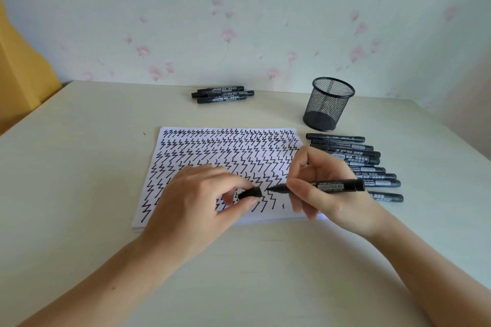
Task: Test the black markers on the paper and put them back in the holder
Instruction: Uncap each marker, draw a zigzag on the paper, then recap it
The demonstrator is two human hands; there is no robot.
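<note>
A white sheet of paper (pixel 212 151) covered in rows of black zigzag marks lies in the middle of the table. My right hand (pixel 321 194) grips an uncapped black marker (pixel 334 185) held level above the sheet's lower right, tip pointing left. My left hand (pixel 202 202) pinches the marker's black cap (pixel 249 192), whose open end faces the tip a short gap away. An empty black mesh holder (pixel 328 103) stands upright beyond the paper's right corner.
Several capped black markers (pixel 356 154) lie in a row right of the paper, partly behind my right hand. Three more markers (pixel 222 94) lie together at the back of the cream table (pixel 79 167). A floral wall rises behind.
</note>
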